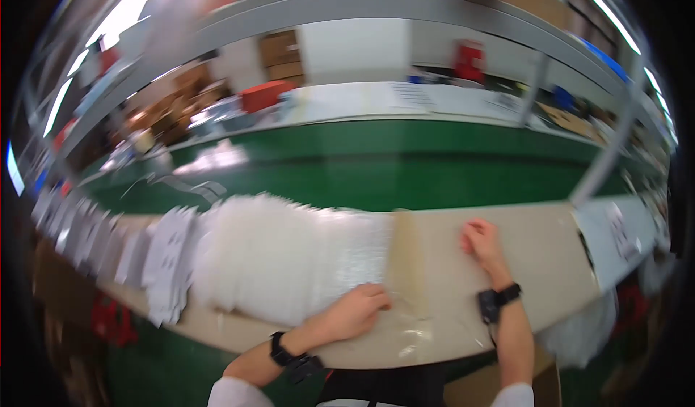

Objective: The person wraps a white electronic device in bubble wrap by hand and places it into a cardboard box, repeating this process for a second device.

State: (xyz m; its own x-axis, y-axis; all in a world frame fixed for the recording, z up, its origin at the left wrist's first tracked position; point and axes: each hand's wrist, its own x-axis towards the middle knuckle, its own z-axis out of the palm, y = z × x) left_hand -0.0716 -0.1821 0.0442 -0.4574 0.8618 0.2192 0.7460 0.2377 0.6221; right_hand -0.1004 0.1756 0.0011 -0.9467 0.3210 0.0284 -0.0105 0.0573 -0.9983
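Observation:
A long row of overlapping translucent white bubble-wrap bags point(268, 255) lies fanned out across the left and middle of the worktable point(521, 226). At the right end of the row is a strip of clear yellowish film point(407, 262). My left hand point(355, 311) is at the near right corner of the bags, its fingers curled in against the edge of the last bubble-wrap bag. Over the bare tabletop to the right, my right hand point(481, 242) has its fingers curled together, and nothing shows in them. Both wrists wear black bands with small devices.
White cut-out pieces point(170, 259) stand in stacks left of the bags. A pale blue sheet point(619, 237) lies at the table's right end. Beyond runs a green surface point(405, 164) under a grey shelf frame point(362, 5). An open cardboard box point(507, 389) sits below the front edge.

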